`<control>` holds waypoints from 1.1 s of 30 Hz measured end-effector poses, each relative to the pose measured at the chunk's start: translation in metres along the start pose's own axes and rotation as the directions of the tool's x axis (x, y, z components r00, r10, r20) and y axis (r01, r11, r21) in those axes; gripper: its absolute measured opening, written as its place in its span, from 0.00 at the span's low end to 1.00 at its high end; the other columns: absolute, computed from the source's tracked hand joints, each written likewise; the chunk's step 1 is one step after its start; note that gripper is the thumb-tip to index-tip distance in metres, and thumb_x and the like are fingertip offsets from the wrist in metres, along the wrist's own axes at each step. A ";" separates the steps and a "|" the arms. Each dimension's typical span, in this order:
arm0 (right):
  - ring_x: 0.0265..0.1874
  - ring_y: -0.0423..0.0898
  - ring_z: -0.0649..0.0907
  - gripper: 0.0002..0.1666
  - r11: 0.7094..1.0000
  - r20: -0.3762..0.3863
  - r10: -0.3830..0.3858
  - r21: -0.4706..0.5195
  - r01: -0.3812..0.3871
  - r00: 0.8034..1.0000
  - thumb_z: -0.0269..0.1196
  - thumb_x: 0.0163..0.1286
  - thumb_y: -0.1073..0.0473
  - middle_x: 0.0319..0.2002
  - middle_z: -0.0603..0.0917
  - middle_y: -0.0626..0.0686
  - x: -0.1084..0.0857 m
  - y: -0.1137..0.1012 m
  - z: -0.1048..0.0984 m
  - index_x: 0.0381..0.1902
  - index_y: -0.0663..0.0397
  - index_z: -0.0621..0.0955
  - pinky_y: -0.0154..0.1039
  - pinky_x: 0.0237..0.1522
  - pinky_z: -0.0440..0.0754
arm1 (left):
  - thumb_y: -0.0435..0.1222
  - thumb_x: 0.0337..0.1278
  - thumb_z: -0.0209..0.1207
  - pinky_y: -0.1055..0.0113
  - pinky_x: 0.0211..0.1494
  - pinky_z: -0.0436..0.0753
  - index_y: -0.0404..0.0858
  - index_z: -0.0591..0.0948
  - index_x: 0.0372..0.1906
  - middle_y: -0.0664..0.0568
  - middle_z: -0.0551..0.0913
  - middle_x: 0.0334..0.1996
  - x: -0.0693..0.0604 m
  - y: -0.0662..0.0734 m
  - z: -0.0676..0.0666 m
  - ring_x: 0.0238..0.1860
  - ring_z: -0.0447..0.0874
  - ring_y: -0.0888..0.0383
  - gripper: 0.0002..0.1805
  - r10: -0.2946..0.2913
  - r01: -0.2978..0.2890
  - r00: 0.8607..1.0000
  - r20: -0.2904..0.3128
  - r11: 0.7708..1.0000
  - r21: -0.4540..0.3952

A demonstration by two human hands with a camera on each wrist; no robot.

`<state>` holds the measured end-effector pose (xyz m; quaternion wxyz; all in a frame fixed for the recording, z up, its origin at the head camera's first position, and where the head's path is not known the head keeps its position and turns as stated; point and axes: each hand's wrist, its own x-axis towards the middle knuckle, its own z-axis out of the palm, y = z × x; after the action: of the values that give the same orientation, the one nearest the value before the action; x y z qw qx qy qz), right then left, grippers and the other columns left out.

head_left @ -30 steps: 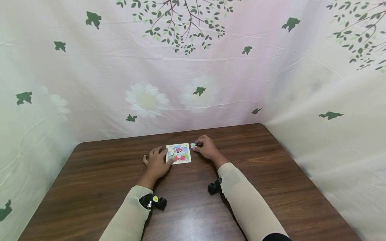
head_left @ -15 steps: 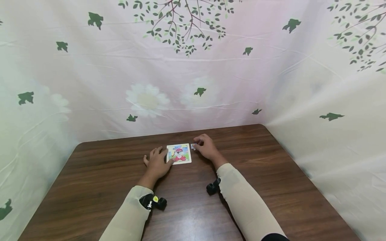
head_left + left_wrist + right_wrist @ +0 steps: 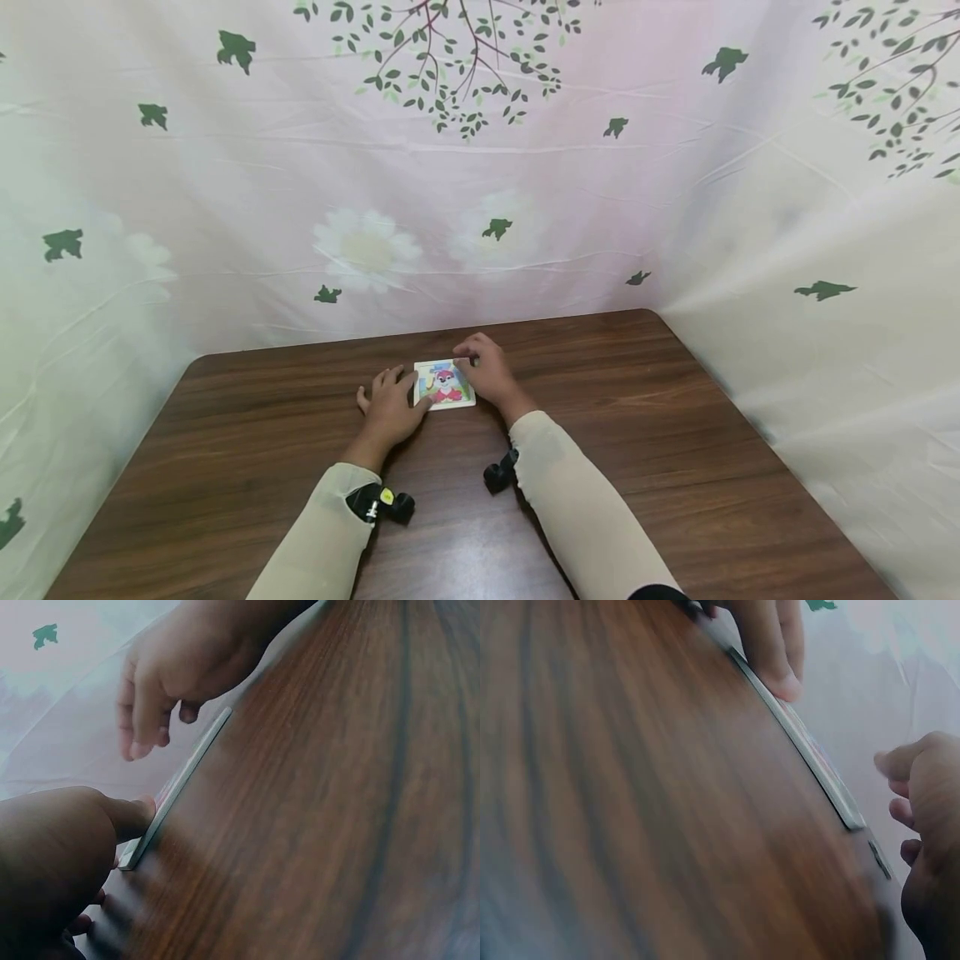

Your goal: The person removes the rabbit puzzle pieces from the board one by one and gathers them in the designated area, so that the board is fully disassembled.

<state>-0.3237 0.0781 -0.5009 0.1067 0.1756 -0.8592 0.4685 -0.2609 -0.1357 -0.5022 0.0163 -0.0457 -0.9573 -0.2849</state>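
A square picture puzzle board [image 3: 444, 387] with a pale border and a red cartoon animal lies flat near the table's far edge. My left hand [image 3: 392, 408] is at its left side, fingers spread, with the thumb [image 3: 135, 817] pressing on the board's near-left part. Over the board's upper right corner hovers my right hand [image 3: 491, 375], fingers loosely bent, thumb and forefinger apart; I see nothing between them. In the right wrist view a small thin dark-edged piece [image 3: 880, 859] lies on the table just past the board's end. The right hand hides that corner in the head view.
The brown wooden table [image 3: 300, 450] ends close behind the board. A pale printed cloth [image 3: 480, 192] hangs behind it and at both sides. Each wrist wears a small black camera [image 3: 401, 507].
My right hand has moved left, from the small piece beside the board to over the board's upper right corner, now covering where that piece showed. The left hand and board stay put.
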 end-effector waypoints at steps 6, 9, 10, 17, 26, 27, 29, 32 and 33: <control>0.53 0.53 0.87 0.09 0.997 0.003 -0.070 0.026 0.070 0.998 0.68 0.78 0.65 0.52 0.87 0.57 0.001 -0.008 0.012 0.50 0.63 0.90 0.50 0.58 0.86 | 0.51 0.75 0.65 0.19 0.79 0.39 0.40 0.74 0.80 0.36 0.63 0.85 0.000 -0.001 0.001 0.86 0.51 0.30 0.36 0.000 0.000 1.000 0.003 1.000 0.002; 0.49 0.53 0.87 0.08 0.993 -0.009 -0.110 0.037 0.110 0.994 0.68 0.78 0.67 0.50 0.87 0.58 0.003 -0.013 0.017 0.48 0.67 0.90 0.51 0.55 0.88 | 0.51 0.75 0.65 0.19 0.79 0.39 0.40 0.75 0.80 0.36 0.64 0.84 0.000 -0.001 0.002 0.86 0.52 0.30 0.36 0.003 -0.003 1.000 -0.001 1.000 0.001; 0.48 0.52 0.87 0.08 0.992 -0.009 -0.122 0.033 0.122 0.993 0.68 0.78 0.67 0.49 0.87 0.58 0.004 -0.014 0.018 0.48 0.68 0.90 0.50 0.54 0.88 | 0.52 0.75 0.65 0.19 0.79 0.39 0.40 0.75 0.80 0.35 0.64 0.84 0.000 -0.001 0.003 0.86 0.52 0.30 0.36 0.004 -0.004 1.000 -0.001 1.000 0.001; 0.47 0.49 0.85 0.07 0.995 0.034 -0.102 -0.021 0.102 0.994 0.68 0.76 0.68 0.48 0.87 0.55 0.008 -0.014 0.024 0.47 0.62 0.91 0.40 0.49 0.85 | 0.52 0.75 0.64 0.19 0.79 0.40 0.40 0.75 0.80 0.36 0.64 0.84 0.001 -0.002 0.004 0.86 0.52 0.30 0.37 0.011 -0.011 1.000 -0.014 1.000 0.011; 0.49 0.50 0.86 0.08 0.999 0.169 -0.035 -0.035 0.041 0.985 0.70 0.77 0.64 0.51 0.85 0.55 0.008 -0.012 0.024 0.50 0.60 0.90 0.44 0.52 0.88 | 0.52 0.75 0.64 0.19 0.79 0.40 0.40 0.75 0.80 0.36 0.64 0.85 0.001 -0.001 0.002 0.86 0.52 0.30 0.36 0.013 -0.013 1.000 -0.013 1.000 0.004; 0.50 0.51 0.86 0.09 0.999 0.177 -0.030 -0.036 0.037 0.984 0.70 0.77 0.64 0.52 0.84 0.55 0.008 -0.011 0.024 0.51 0.60 0.90 0.45 0.53 0.89 | 0.52 0.76 0.64 0.19 0.79 0.40 0.41 0.75 0.80 0.36 0.64 0.85 0.001 -0.001 0.002 0.86 0.52 0.30 0.36 0.012 -0.012 1.000 -0.010 1.000 0.006; 0.51 0.51 0.86 0.10 0.999 0.187 -0.020 -0.046 0.029 0.982 0.70 0.77 0.63 0.53 0.84 0.55 0.009 -0.011 0.025 0.52 0.60 0.89 0.47 0.55 0.89 | 0.51 0.76 0.64 0.19 0.80 0.40 0.41 0.75 0.80 0.36 0.64 0.85 0.001 -0.002 0.002 0.86 0.52 0.30 0.36 0.010 -0.009 1.000 -0.010 1.000 0.009; 0.52 0.51 0.85 0.11 0.997 0.202 -0.005 -0.068 0.019 0.979 0.70 0.77 0.62 0.54 0.83 0.55 0.009 -0.010 0.026 0.54 0.59 0.89 0.48 0.56 0.88 | 0.51 0.75 0.65 0.19 0.79 0.41 0.40 0.75 0.80 0.36 0.64 0.84 0.001 -0.002 0.003 0.86 0.53 0.30 0.36 0.013 -0.013 1.000 -0.016 1.000 0.013; 0.53 0.52 0.85 0.12 0.997 0.207 -0.002 -0.076 0.018 0.978 0.70 0.77 0.62 0.54 0.83 0.55 0.009 -0.010 0.026 0.54 0.59 0.89 0.48 0.57 0.88 | 0.51 0.76 0.64 0.19 0.79 0.40 0.41 0.75 0.80 0.36 0.64 0.84 0.001 -0.002 0.003 0.86 0.52 0.30 0.36 0.010 -0.010 1.000 -0.013 1.000 0.010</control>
<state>-0.3288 0.0491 -0.5040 0.0256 0.2233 -0.8823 0.4135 -0.2617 -0.1359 -0.5063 0.0243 -0.0485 -0.9583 -0.2805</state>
